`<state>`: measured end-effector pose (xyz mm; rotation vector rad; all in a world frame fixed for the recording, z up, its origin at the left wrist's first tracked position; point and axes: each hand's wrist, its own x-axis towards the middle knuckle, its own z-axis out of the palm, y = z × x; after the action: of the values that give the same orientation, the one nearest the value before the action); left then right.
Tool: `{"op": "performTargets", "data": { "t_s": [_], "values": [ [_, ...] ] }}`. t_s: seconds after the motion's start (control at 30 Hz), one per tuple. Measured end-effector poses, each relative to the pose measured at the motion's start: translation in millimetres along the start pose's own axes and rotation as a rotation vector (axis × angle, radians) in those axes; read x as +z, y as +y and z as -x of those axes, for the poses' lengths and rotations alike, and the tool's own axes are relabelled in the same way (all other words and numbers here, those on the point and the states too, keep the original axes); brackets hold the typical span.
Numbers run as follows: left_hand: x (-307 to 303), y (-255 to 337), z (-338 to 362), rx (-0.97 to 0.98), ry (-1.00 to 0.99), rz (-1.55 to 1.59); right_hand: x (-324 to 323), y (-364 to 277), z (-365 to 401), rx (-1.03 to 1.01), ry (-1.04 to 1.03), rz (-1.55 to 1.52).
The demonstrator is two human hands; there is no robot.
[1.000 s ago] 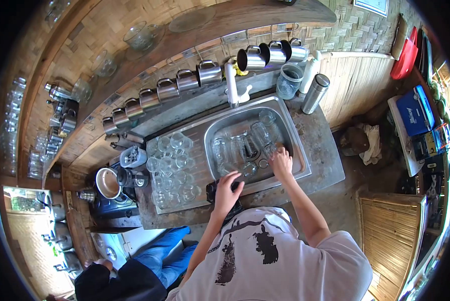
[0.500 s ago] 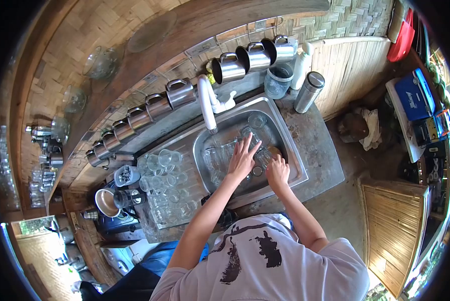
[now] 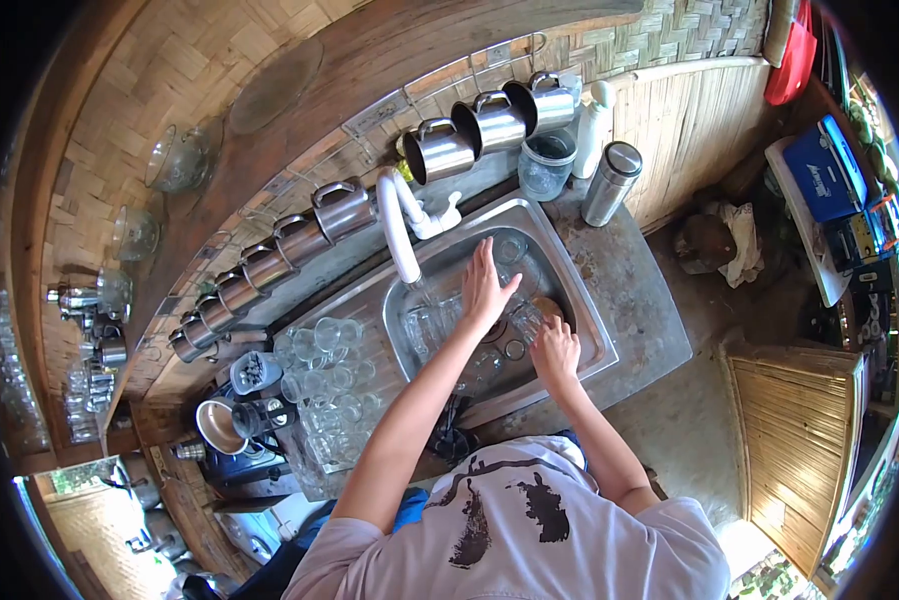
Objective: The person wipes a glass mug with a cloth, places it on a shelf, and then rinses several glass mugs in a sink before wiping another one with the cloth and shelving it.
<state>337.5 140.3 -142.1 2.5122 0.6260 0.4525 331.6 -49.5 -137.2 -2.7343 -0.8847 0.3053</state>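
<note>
Glassware lies in the metal sink point(image 3: 597, 345). My left hand point(image 3: 484, 297) reaches over the sink's middle, fingers stretched out and thumb apart, holding nothing. Its fingertips are close to a round clear glass point(image 3: 510, 247) at the far end. My right hand point(image 3: 555, 350) is at the sink's right side with curled fingers, beside a brown round object point(image 3: 545, 306); I cannot tell what is in its grip. Clear glasses point(image 3: 424, 330) lie on the sink's left side, under the white faucet point(image 3: 401, 230). A small glass point(image 3: 514, 349) sits between my forearms.
Several rinsed-looking glasses point(image 3: 334, 380) crowd the drainboard on the left. Steel mugs point(image 3: 439, 155) hang along the rail behind the faucet. A steel tumbler point(image 3: 612, 185), a white bottle point(image 3: 593, 130) and a clear bucket-like container point(image 3: 547, 165) stand at the back right corner.
My left hand has moved away from me toward the sink's far end, off the glasses in the middle. My right hand stays in nearly the same place, fingers still curled. The view has shifted slightly.
</note>
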Motion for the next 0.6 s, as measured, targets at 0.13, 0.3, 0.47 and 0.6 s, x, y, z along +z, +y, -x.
{"op": "performTargets", "data": {
  "t_s": [0.13,0.3,0.47,0.6],
  "values": [
    [3.2,-6.4,-27.5,-0.007,-0.121,-0.100,-11.1,-4.7,-2.6,-0.010,-0.018,0.040],
    [8.9,-3.2,-34.1,-0.017,-0.105,-0.119,-22.0,-9.3,-6.5,-0.020,-0.029,0.060],
    [3.4,-3.8,-26.6,-0.034,-0.070,-0.070,-22.8,-8.9,-6.2,-0.014,-0.007,0.018],
    [5.2,-11.4,-13.1,-0.058,-0.033,-0.039,-30.4,-10.3,-9.9,-0.009,-0.063,0.031]
  ]
}}
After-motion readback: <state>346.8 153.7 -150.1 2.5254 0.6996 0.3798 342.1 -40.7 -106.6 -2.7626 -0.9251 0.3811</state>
